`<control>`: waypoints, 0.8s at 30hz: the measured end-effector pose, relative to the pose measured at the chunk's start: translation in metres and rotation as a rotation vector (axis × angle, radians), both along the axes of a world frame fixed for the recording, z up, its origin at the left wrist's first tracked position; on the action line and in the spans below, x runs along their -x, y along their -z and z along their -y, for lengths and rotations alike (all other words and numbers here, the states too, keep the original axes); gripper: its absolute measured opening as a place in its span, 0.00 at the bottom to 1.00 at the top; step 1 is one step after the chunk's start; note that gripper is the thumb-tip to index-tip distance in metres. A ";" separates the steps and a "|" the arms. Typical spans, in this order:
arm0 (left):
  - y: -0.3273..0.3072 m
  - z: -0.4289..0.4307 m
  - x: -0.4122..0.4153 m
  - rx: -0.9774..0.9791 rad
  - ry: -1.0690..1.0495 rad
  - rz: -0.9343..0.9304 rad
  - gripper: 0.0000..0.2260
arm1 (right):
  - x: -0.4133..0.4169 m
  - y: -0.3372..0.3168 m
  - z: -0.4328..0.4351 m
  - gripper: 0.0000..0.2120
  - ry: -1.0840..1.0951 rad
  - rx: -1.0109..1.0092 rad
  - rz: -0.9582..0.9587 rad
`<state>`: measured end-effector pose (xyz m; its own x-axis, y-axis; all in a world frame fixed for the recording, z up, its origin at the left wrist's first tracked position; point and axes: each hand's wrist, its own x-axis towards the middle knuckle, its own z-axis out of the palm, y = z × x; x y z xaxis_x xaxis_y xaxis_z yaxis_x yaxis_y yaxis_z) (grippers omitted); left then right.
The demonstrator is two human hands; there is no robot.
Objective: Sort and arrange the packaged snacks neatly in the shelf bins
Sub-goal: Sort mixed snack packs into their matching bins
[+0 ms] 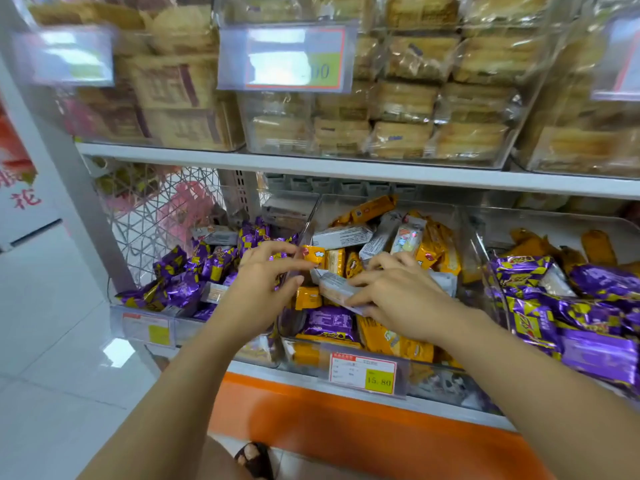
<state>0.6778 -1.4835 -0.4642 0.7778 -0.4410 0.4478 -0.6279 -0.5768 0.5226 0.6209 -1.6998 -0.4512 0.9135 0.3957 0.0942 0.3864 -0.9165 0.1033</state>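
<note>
Forward, right hand (391, 292) (around packet (334, 288))

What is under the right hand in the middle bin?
The right hand grips a silver packet; yellow packets and one purple packet lie below. Anything deeper is covered.

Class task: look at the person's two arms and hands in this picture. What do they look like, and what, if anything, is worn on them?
The left hand and right hand wear no gloves; no ring, watch or bracelet is visible. The left arm and right arm are bare to the frame's edge, with no sleeve showing.
</note>
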 end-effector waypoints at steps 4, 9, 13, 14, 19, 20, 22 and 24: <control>0.006 0.004 0.006 0.239 -0.014 -0.197 0.12 | -0.014 0.003 -0.011 0.15 0.036 0.063 0.039; 0.009 -0.004 0.006 0.336 0.038 -0.304 0.11 | -0.013 0.012 -0.020 0.19 0.101 0.079 0.171; 0.008 -0.008 0.003 0.392 0.108 -0.380 0.11 | -0.012 0.011 -0.031 0.19 0.166 0.168 -0.046; 0.008 -0.008 0.001 0.392 0.114 -0.377 0.11 | -0.014 0.008 -0.035 0.22 0.170 0.199 -0.087; 0.006 -0.009 -0.002 0.354 0.115 -0.388 0.10 | -0.023 0.001 -0.042 0.27 0.200 0.232 -0.222; 0.006 -0.010 -0.003 0.349 0.116 -0.391 0.10 | -0.024 0.002 -0.042 0.27 0.189 0.231 -0.207; 0.006 -0.011 -0.002 0.348 0.126 -0.397 0.10 | -0.023 0.004 -0.041 0.25 0.176 0.192 -0.163; 0.007 -0.011 -0.001 0.349 0.122 -0.403 0.10 | -0.023 0.004 -0.039 0.24 0.181 0.106 -0.161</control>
